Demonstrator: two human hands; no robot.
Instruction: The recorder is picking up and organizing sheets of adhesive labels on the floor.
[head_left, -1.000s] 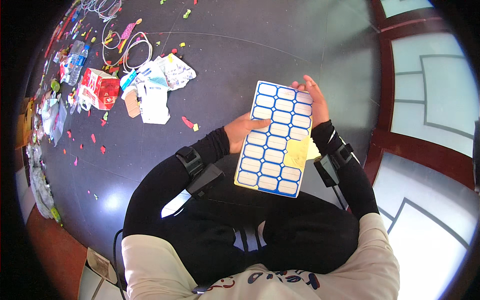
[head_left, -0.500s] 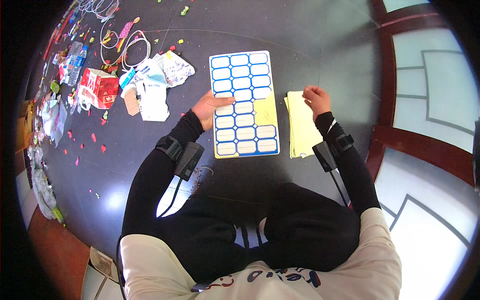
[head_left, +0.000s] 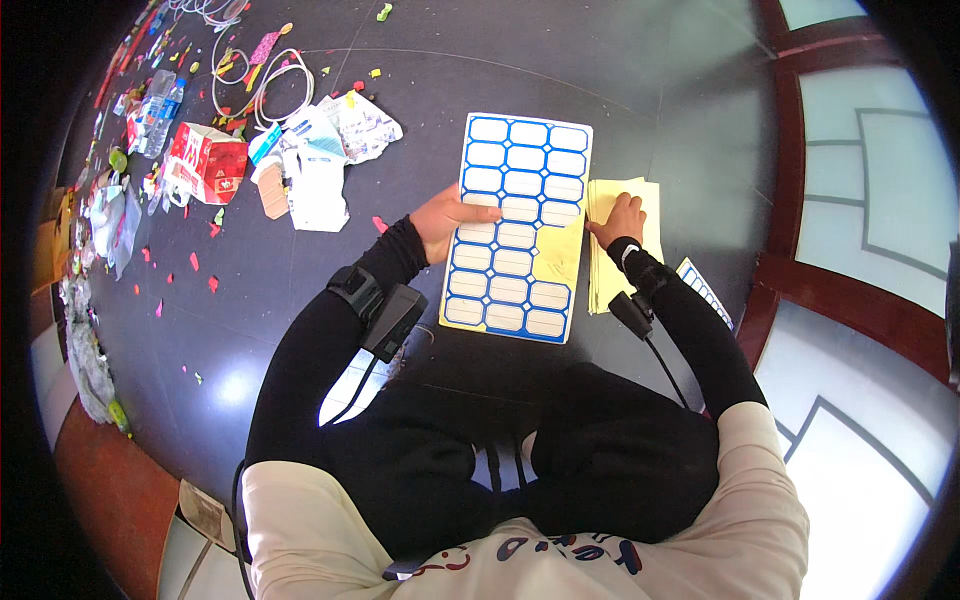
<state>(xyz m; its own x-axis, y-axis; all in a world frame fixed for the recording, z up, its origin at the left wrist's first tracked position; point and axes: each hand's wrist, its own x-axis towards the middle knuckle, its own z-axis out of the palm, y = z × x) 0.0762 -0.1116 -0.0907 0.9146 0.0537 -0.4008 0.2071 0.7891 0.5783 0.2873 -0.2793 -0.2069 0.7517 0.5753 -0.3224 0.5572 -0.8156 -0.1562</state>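
My left hand (head_left: pixel 440 222) grips label sheets (head_left: pixel 512 262); right hand (head_left: pixel 617 222) has shifted to left edge of yellow sheets (head_left: pixel 603 280), grip unclear; both stacks attended

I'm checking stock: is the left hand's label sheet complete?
No, the label sheet in the left hand shows a yellow patch where labels are missing from its right column.
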